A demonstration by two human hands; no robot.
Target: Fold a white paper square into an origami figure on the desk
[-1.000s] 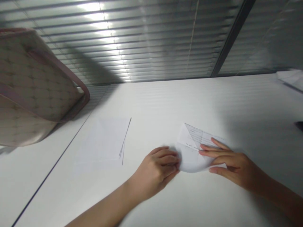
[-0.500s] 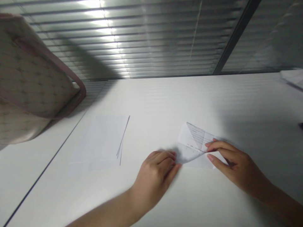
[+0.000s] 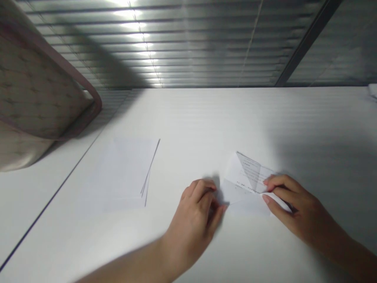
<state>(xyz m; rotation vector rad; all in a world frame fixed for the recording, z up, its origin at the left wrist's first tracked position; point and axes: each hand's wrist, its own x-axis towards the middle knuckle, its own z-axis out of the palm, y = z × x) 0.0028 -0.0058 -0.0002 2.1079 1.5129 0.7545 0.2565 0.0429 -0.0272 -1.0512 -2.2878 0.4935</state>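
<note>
Paper (image 3: 244, 181), folded, sat on the tabletop (image 3: 206, 118), and there's the right hand (image 3: 297, 204) pinching its right end between thumb and fingers; left hand (image 3: 191, 224) half closed at its left corner, hold impossible to tell!

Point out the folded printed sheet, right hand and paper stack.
Folded printed sheet (image 3: 244, 182): head view, top flap.
Right hand (image 3: 290, 206): head view, back of hand.
Paper stack (image 3: 126, 173): head view, top sheet.
</note>
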